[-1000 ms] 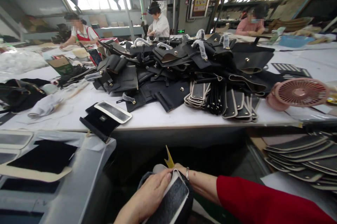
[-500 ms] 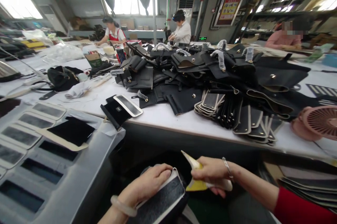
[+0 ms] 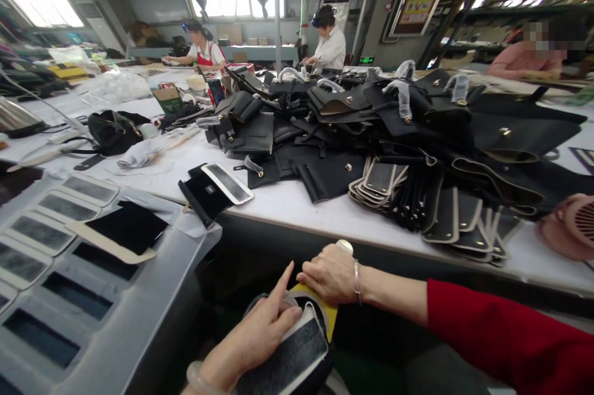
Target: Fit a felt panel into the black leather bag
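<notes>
Low in the middle, a black rectangular panel (image 3: 290, 355) with a whitish border lies tilted over something dark. Across its upper left edge rests my left hand (image 3: 260, 327), its index finger stretched out and its thumb on the panel; the other fingers are partly hidden. My right hand (image 3: 329, 274) is a fist around a scraper-like tool (image 3: 331, 316) with a flared yellow blade. The tool's pale handle end pokes up above the fist, and its blade lies at the panel's far edge, partly hidden by my right hand and the panel.
A grey tray (image 3: 153, 314) at left holds several similar panels and a black piece with a cream edge (image 3: 125, 228). Ahead, black bags (image 3: 394, 110) are heaped on the white table (image 3: 297, 212), near white-edged flaps (image 3: 380, 181) and a pink fan (image 3: 566, 225). Several people work beyond.
My right hand has swung left and turned, bringing the yellow blade from beside the panel to its far edge. My left index finger has lifted and straightened. The view has shifted slightly.
</notes>
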Demonstrator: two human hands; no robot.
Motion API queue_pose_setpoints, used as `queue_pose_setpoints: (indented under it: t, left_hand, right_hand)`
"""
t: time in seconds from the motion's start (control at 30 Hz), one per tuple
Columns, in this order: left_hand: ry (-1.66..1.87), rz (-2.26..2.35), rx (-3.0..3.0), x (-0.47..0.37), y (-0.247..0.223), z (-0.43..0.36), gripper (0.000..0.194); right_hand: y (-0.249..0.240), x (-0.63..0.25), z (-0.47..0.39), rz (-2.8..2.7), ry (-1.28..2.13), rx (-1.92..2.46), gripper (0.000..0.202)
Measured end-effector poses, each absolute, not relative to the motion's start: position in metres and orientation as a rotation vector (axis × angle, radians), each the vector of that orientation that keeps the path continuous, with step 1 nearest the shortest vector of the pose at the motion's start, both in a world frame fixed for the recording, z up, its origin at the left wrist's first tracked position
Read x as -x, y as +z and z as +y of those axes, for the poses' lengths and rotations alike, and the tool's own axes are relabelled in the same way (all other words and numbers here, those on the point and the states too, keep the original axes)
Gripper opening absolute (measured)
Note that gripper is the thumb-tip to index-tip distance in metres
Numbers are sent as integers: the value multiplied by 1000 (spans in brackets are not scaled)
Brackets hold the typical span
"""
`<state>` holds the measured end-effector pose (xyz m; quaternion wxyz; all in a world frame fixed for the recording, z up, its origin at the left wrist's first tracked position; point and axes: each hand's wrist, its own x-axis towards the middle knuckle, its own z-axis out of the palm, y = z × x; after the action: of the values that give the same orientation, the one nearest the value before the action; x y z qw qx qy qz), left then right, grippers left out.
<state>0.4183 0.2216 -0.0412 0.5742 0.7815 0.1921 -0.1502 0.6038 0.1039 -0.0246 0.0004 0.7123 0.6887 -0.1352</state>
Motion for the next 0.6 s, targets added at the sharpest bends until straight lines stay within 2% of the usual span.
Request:
queue_pose_setpoints:
  t: [0.13,0.37,0.6]
  left_hand:
    - [-344,438,-1894,-417,-41,223,58]
    - [-368,386,-1965,-420,-29,222,46]
    - [-350,377,-1990,-418,-31,220,44]
  right_hand:
    - [-20,-602,110,2277,-402,-2124,46]
    - [-14,-600,111,2318,-406,-2041,46]
    - [-15,-597,110,2297,-442,-2014,45]
